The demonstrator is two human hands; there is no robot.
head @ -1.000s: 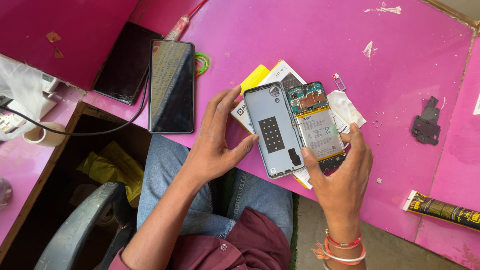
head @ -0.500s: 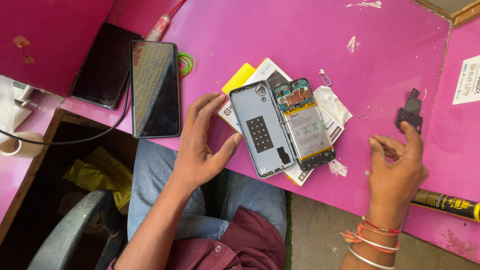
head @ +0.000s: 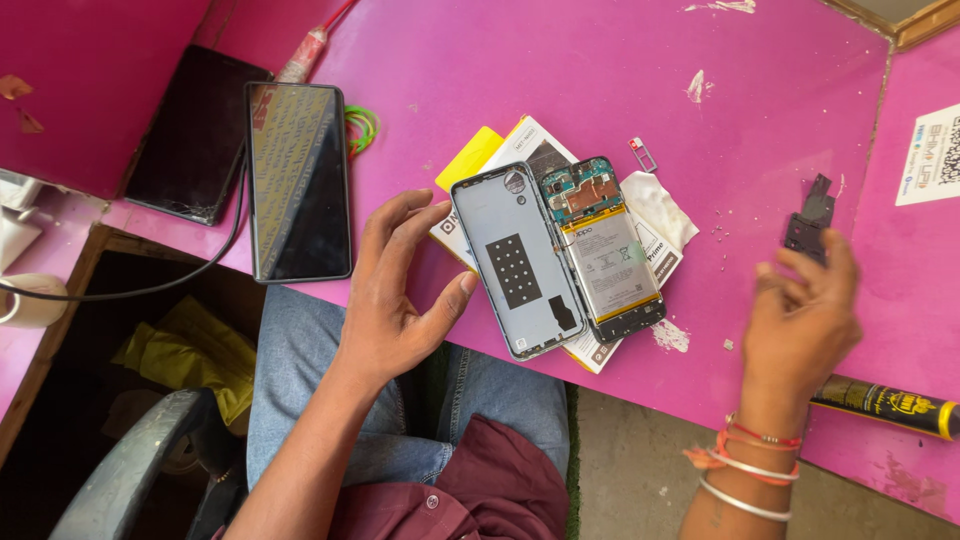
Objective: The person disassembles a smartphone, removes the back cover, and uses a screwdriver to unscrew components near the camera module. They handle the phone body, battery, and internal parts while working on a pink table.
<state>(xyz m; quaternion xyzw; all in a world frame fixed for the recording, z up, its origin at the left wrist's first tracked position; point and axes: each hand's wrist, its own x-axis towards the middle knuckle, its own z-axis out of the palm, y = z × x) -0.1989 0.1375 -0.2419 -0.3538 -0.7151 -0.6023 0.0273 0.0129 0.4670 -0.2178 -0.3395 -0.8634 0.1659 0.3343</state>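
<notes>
The left hand (head: 400, 290) is resting with fingers spread loosely open, thumb touching the left edge of the removed grey back cover (head: 515, 262), which is lying beside the opened phone (head: 603, 250) on printed white and yellow packets (head: 480, 158); both long axes are running up and slightly left. The right hand (head: 800, 310), blurred, is hovering just below a small black tool (head: 812, 218), fingers partly curled, and whether it is gripping anything cannot be told; a white square label (head: 932, 152) is sitting at the far right.
</notes>
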